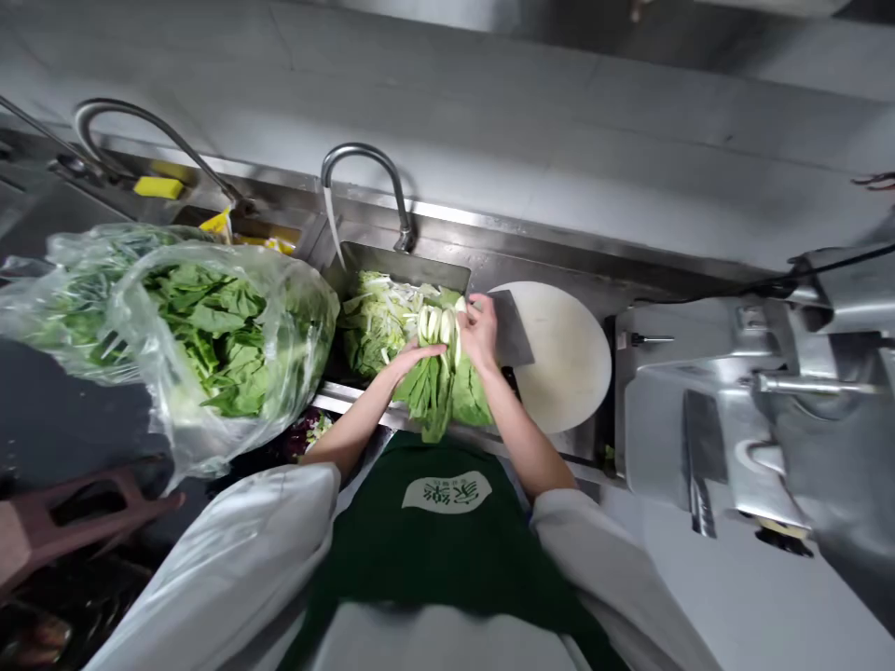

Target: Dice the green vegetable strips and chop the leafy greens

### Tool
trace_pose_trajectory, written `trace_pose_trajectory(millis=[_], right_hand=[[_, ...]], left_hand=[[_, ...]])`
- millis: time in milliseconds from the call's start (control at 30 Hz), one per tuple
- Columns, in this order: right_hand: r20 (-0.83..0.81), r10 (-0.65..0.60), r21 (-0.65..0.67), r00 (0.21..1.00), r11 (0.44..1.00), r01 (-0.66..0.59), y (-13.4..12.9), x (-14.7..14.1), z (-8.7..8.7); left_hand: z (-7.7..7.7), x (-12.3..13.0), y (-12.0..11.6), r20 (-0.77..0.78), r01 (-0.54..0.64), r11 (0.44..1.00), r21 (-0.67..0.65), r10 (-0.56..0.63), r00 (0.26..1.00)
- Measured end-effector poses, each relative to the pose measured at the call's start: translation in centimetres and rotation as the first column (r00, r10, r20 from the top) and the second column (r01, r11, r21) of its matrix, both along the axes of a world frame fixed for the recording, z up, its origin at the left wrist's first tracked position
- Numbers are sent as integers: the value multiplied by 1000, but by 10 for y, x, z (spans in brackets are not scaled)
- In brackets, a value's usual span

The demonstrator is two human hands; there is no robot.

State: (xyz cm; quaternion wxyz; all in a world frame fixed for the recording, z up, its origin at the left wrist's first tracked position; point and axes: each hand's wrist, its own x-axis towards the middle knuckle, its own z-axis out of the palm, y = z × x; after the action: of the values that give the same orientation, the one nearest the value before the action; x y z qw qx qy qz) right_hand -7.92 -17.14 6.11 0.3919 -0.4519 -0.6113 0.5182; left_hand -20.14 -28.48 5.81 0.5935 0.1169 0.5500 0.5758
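Note:
Both my hands are closed on a bunch of leafy greens (434,391), held over the front edge of the sink with the pale stem ends up and the leaves hanging toward me. My left hand (414,356) grips the bunch from the left, its fingers partly hidden behind the leaves. At the stem ends, my right hand (479,328) pinches a white stalk. Behind and left of the bunch, cut greens (381,312) fill the sink (412,266). A cleaver (514,328) lies on the round white cutting board (566,359), just right of my right hand.
Clear plastic bags of greens (280,345) stand at the left. Water runs from the curved faucet (364,149) into the sink. A yellow sponge (158,187) rests near another faucet. A metal machine (713,373) stands at the right, and a pinkish stool (90,513) at lower left.

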Motion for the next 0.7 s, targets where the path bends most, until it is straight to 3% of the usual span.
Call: trace_pose_trajectory(millis=[67,200,300,433,567,700], right_hand=[[-11,-27,-22,1000,999,27,1,11,-9],[-12,40,-72,999,997,-41,3,27,-19],[76,211,-34,975,977,-209,10,38,-15],[208,444,-13,872,892,-451,19,57,2],[243,402,44,883,905,-424,17,72,14],[132,359,9,924,932,-363,20,80,3]], left_hand=[[-2,27,13,-8,-13,1000,-21,13,1000],[-16,65,33,48,-201,979,-26,202,978],[-31,82,37,137,-280,955,-98,292,947],[-46,92,35,96,-395,911,-122,407,908],[-48,85,33,71,-356,926,-128,366,928],[-46,67,29,146,-215,971,-101,228,963]])
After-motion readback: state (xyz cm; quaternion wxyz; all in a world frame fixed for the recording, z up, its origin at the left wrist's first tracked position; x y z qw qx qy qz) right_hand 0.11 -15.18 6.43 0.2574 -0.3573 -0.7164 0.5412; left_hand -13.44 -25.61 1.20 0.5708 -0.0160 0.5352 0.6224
